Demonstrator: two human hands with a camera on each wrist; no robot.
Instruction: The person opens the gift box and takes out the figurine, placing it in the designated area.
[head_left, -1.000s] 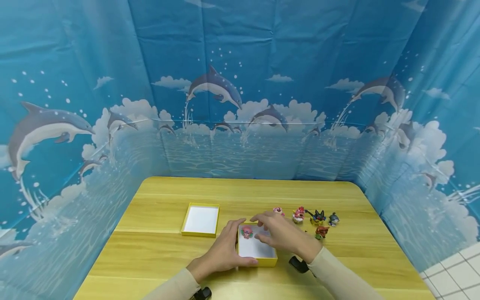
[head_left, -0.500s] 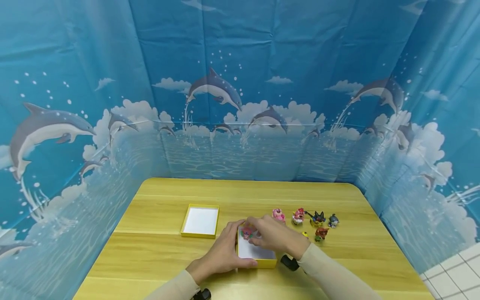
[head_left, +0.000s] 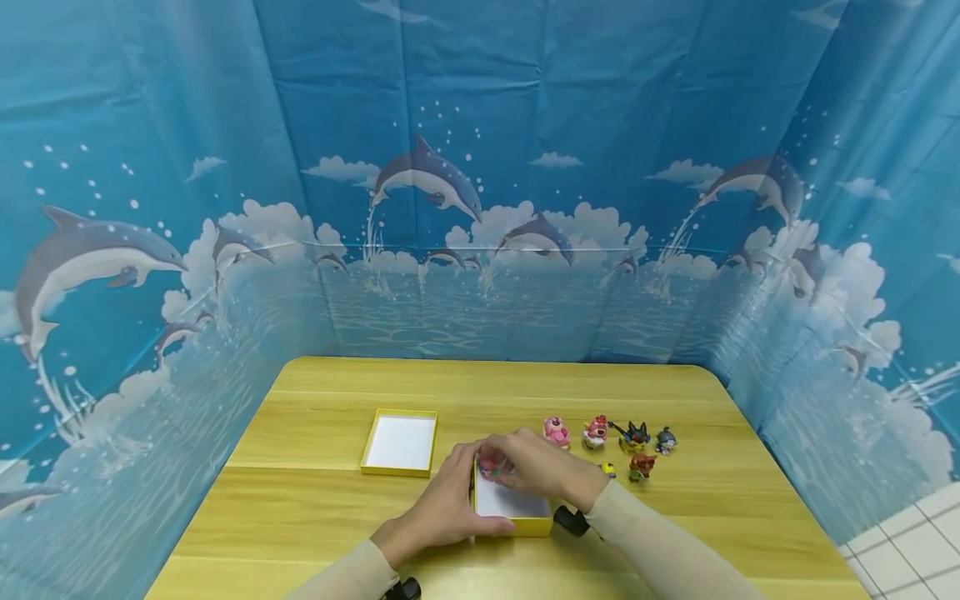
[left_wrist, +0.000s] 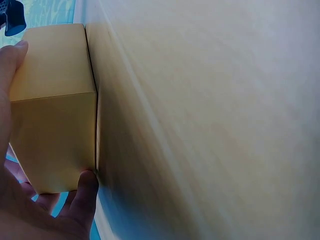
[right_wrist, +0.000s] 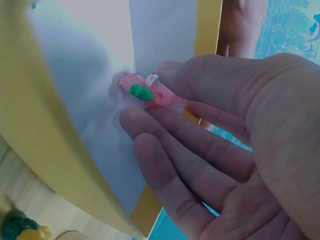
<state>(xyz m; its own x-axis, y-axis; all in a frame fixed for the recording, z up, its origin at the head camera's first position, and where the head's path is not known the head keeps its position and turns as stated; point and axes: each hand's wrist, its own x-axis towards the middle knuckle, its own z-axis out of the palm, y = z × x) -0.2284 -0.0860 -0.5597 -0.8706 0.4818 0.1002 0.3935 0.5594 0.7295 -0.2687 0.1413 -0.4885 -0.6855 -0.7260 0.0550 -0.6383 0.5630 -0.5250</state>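
In the head view a yellow open box (head_left: 531,527) with a white inside stands on the table. My left hand (head_left: 444,502) grips its left side, thumb along the near wall; the left wrist view shows fingers and thumb spanning the box's outer walls (left_wrist: 55,130). Inside the far left corner is a small pink figurine (head_left: 488,467). My right hand (head_left: 543,467) reaches over the box and pinches it between thumb and fingers. Up close in the right wrist view the figurine (right_wrist: 162,95) has a green part and touches the white inside; the other fingers are spread.
A shallow yellow lid (head_left: 400,442) lies white side up to the left. Right of the box stand several figurines, among them a pink one (head_left: 556,431), a dark-eared one (head_left: 636,436), a grey one (head_left: 665,440) and a reddish-brown one (head_left: 641,467). A dolphin-print curtain surrounds the table (head_left: 315,517).
My right hand has moved left and down into the box and now pinches the pink figurine, which has shifted slightly toward the far left corner. The left hand stays on the box.
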